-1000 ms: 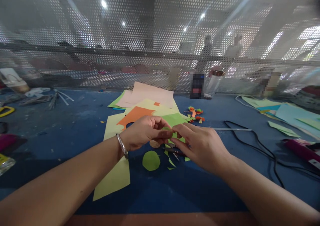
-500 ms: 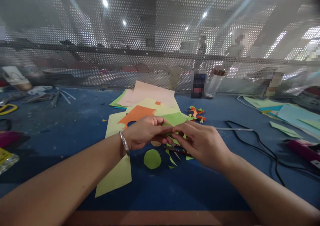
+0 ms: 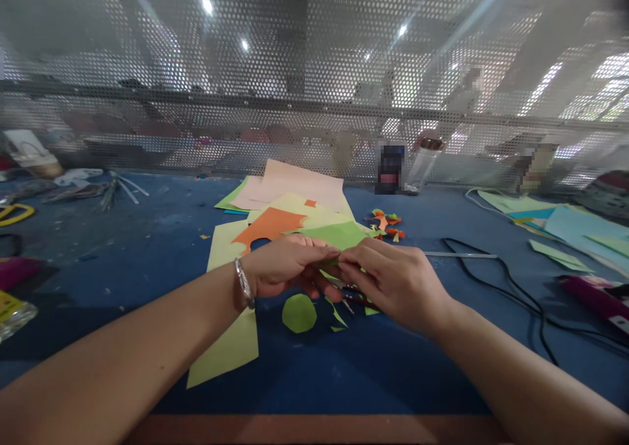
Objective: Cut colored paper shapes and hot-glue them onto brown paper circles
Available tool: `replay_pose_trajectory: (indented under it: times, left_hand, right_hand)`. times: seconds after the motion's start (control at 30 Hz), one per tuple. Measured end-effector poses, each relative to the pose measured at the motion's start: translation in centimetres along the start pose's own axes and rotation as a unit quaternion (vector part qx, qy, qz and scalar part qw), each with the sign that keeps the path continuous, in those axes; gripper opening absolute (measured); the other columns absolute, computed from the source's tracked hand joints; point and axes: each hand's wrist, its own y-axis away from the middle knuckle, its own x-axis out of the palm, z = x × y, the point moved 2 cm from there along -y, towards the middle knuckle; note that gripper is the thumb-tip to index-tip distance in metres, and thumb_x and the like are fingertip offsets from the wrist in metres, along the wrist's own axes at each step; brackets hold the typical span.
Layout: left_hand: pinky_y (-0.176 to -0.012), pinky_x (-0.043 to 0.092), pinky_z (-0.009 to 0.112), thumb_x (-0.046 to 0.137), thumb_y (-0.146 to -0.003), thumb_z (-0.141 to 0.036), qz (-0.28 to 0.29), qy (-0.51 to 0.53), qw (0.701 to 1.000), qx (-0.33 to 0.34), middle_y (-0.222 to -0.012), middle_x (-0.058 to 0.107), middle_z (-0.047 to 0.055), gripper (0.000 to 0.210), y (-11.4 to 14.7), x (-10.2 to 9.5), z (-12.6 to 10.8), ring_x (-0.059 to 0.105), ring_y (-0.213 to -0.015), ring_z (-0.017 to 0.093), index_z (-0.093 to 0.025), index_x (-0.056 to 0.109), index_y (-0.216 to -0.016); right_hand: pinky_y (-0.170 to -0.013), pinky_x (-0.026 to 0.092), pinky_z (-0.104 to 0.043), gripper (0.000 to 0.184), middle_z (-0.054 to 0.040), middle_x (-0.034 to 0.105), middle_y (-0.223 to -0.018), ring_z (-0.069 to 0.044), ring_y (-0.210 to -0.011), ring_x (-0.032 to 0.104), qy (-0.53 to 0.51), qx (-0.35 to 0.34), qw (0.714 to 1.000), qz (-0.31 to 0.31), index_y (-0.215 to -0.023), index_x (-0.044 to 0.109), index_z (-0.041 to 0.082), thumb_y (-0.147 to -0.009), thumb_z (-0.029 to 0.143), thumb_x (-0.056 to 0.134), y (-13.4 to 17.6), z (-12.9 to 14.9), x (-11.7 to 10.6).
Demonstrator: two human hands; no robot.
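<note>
My left hand (image 3: 299, 265) and my right hand (image 3: 388, 278) meet above the middle of the table, fingertips pinched together. What they pinch is mostly hidden; only a thin, greenish edge shows between the fingers. The left hand's lower fingers stretch out beneath it. Below the hands lies a cut green paper circle (image 3: 299, 313), with green paper scraps (image 3: 338, 314) to its right. A dark-handled metal tool, possibly scissors (image 3: 348, 305), is partly covered by my right hand. Just beyond the fingers rests a green paper sheet (image 3: 339, 233), beside an orange sheet (image 3: 270, 225) with a rounded cutout.
Yellow paper (image 3: 228, 347) lies under my left wrist, pink sheets (image 3: 302, 186) behind. Orange and green scraps (image 3: 386, 219) sit beyond my right hand. A black cord (image 3: 521, 294), a magenta object (image 3: 597, 301) and blue paper (image 3: 584, 229) are on the right. A perforated metal screen (image 3: 295, 104) stands behind.
My left hand's lower fingers have extended downward and right, covering more of the dark-handled tool. The fingertips still meet in nearly the same spot. The papers on the table look unchanged.
</note>
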Motion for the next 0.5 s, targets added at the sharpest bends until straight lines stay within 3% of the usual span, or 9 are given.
replay_pose_trajectory:
  times: [0.1,0.23,0.33,0.5]
  left_hand:
    - [-0.056,0.049,0.022,0.063,-0.094,-0.047,0.014,-0.003,1.0,0.023,-0.112,0.075,0.014,0.036,0.2,0.3,-0.2,0.075,-0.072,0.016,-0.014,0.071,-0.104]
    - [-0.069,0.056,0.023,0.07,-0.09,-0.04,0.013,-0.04,0.997,0.064,-0.098,0.076,0.008,0.026,0.4,0.8,-0.5,0.076,-0.085,0.018,-0.016,0.073,-0.1]
    - [-0.076,0.058,0.025,0.079,-0.081,-0.029,-0.016,-0.081,0.993,0.089,-0.087,0.075,0.004,0.018,0.5,1.1,-0.5,0.076,-0.087,0.019,-0.016,0.072,-0.091]
    - [-0.072,0.06,0.026,0.08,-0.077,-0.028,-0.063,-0.096,0.989,0.098,-0.083,0.075,0.003,0.017,0.4,1.6,-0.5,0.077,-0.08,0.02,-0.015,0.07,-0.083]
  right_hand:
    - [-0.064,0.042,-0.026,0.015,-0.003,0.067,-0.082,-0.013,-0.07,0.061,-0.025,0.03,0.999,-0.025,-0.091,0.064,0.017,-0.1,0.022,0.053,-0.2,-0.2,0.0]
    - [-0.061,0.04,-0.024,0.007,0.0001,0.064,-0.078,-0.011,-0.065,0.057,-0.061,0.074,0.994,-0.053,-0.088,0.062,0.018,-0.094,0.018,0.058,-0.3,-0.5,0.0]
    - [-0.06,0.04,-0.024,0.007,0.0004,0.063,-0.076,-0.011,-0.064,0.056,-0.073,0.098,0.991,-0.054,-0.087,0.063,0.018,-0.093,0.019,0.059,-0.3,-0.6,0.1]
    - [-0.06,0.04,-0.024,0.007,0.0003,0.063,-0.075,-0.011,-0.063,0.056,-0.081,0.114,0.989,-0.053,-0.085,0.063,0.018,-0.091,0.019,0.059,-0.3,-0.5,0.1]
